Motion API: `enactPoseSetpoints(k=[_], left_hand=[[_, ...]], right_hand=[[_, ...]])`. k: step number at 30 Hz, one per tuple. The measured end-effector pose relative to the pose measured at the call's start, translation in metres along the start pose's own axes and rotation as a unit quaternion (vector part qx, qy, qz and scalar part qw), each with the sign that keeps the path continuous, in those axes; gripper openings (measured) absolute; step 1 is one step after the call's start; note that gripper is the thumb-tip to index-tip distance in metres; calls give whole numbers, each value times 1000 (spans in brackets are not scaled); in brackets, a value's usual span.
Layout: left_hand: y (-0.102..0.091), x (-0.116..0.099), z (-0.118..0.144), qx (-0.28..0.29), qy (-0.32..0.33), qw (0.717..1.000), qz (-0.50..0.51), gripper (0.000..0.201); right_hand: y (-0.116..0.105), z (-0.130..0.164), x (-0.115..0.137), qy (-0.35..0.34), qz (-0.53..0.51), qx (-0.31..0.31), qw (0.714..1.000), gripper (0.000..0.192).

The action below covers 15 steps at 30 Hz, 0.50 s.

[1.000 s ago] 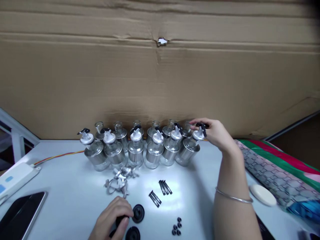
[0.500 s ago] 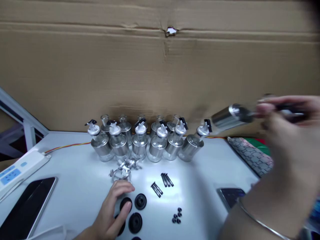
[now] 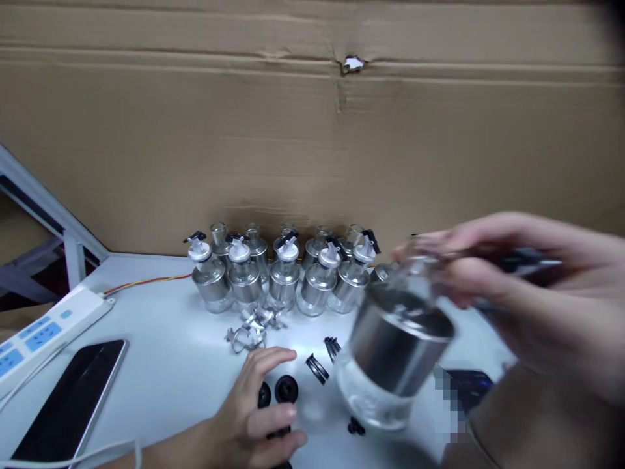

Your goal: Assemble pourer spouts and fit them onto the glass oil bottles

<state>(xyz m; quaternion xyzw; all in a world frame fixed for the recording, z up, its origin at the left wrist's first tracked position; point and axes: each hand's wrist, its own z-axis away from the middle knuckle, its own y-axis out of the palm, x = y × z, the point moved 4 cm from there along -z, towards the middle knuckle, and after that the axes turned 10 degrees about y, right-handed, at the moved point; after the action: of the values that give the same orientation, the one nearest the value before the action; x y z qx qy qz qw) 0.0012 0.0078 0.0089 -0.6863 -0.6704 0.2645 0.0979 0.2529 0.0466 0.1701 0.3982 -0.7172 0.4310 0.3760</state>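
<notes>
Tally on the counter [image 3: 161, 365]: twelve bottles in view, two hands, small parts in groups.
Front row: five bottles with white caps [image 3: 284, 283], each cap bearing one black lever [image 3: 197, 236]; a sixth bottle [image 3: 381, 273] at the row's right end, mostly hidden. Back row: five bottles [image 3: 256, 247], necks showing. One bottle [image 3: 396, 348] in the right hand [image 3: 541, 309]; none in the left hand [image 3: 254, 407]. Black discs [image 3: 286, 389]: at least two, more partly covered. Black strips: one pair [image 3: 318, 369], plus one blurred bunch [image 3: 333, 349], number unclear. Small black pieces [image 3: 356, 426]: one cluster, uncountable. Metal clamps [image 3: 247, 337]: one heap, tangled. Phone [image 3: 71, 400], one; power strip [image 3: 49, 339], one.
</notes>
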Motion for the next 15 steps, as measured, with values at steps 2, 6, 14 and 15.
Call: enactPoseSetpoints(k=[2, 6, 14, 15], left_hand=[[3, 1, 8, 8, -11, 1000, 8, 64], [6, 6, 14, 27, -61, 998, 1, 78], [4, 9, 8, 24, -100, 992, 68, 70], [4, 9, 9, 14, -102, 991, 83, 67]], right_hand=[[46, -8, 13, 42, -6, 117, 992, 21], [92, -10, 15, 83, -12, 194, 977, 24], [121, -8, -2, 154, -29, 248, 956, 26], [124, -8, -3, 156, -27, 261, 952, 25]])
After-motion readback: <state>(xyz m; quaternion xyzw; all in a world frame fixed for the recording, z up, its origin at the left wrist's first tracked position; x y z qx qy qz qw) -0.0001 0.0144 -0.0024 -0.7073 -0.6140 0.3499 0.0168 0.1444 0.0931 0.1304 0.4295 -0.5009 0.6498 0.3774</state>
